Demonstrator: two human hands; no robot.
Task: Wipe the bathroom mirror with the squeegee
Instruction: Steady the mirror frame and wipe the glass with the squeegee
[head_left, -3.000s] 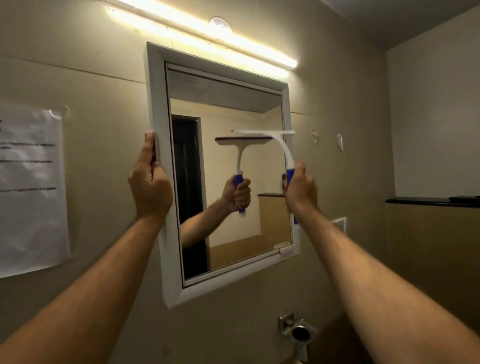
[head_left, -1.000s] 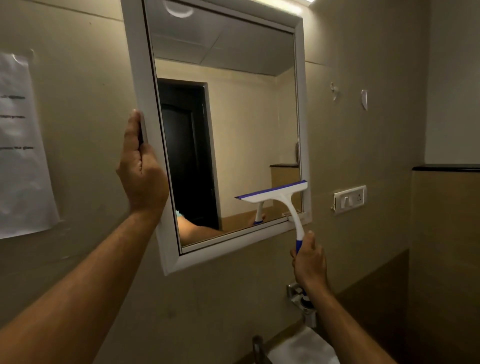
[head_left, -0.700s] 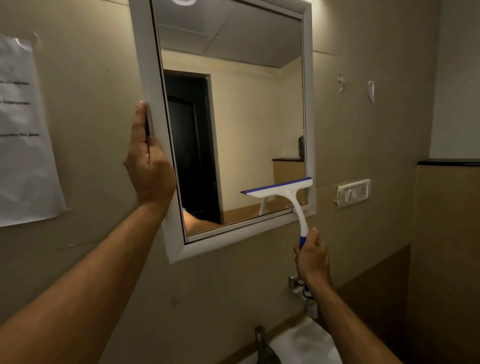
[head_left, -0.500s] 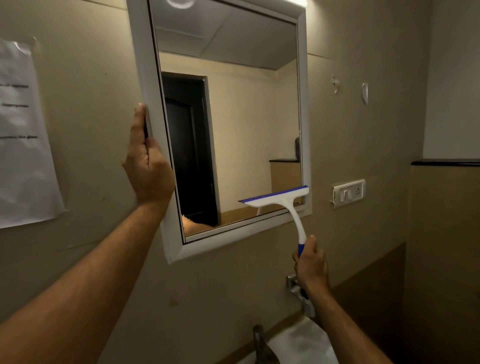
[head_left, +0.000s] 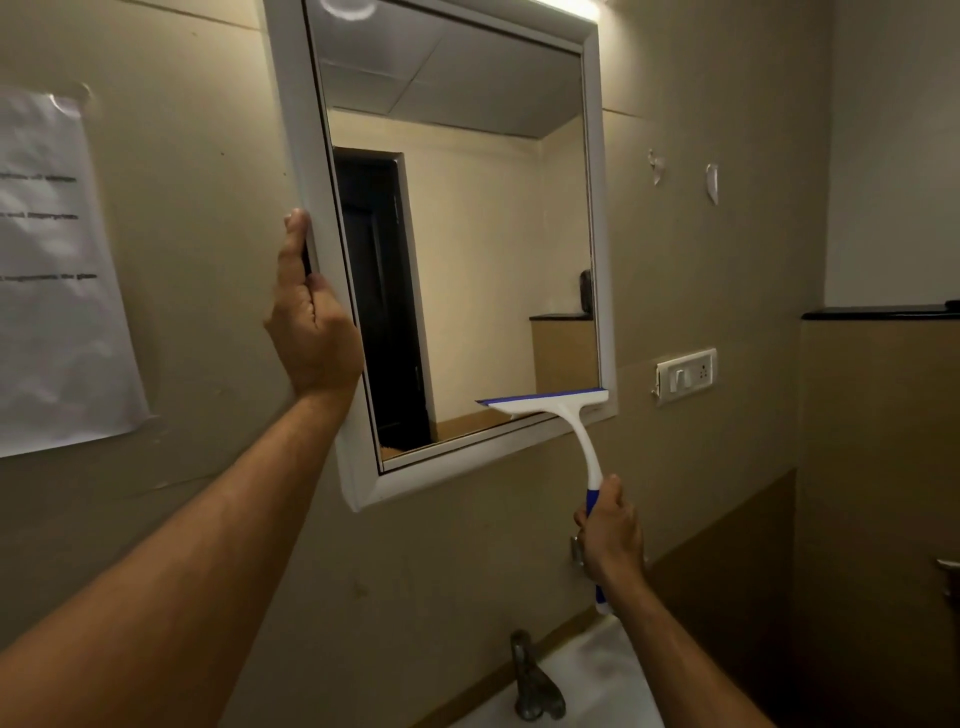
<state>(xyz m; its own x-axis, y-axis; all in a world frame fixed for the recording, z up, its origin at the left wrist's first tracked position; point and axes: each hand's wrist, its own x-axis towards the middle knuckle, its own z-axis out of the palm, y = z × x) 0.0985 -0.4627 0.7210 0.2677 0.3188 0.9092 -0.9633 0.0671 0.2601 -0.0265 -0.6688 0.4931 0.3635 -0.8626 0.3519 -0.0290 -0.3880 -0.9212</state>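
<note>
head view, only one camera so this one's short. right hand (head_left: 609, 535) was wrapped around the blue grip of the squeegee (head_left: 563, 421), fingers curled tight on it, thumb up along the handle. the blade sat at the bottom right corner of the mirror (head_left: 467, 234), lying across the glass just above the lower white frame, its right end touching or nearly touching the frame's side edge. left hand (head_left: 311, 332) held the mirror's left frame edge, thumb running up the outer side and the other fingers curled round toward the front, so it looked like it was bracing the thing.

judging by how it looked, the squeegee should be light, stiff plastic with a soft rubber lip, so easy to steer one-handed from the blue grip, no reason to hold it anywhere else. the mirror's the fragile bit. it looked swung out from the wall on one side like a cabinet door, though i couldn't tell for sure, so holding the frame rather than the glass made sense and kept prints off.

below were a tap (head_left: 530, 680) and a white sink (head_left: 597, 675), with a switch plate (head_left: 685, 375) on the wall to the right and a taped paper notice (head_left: 57, 280) on the left.
</note>
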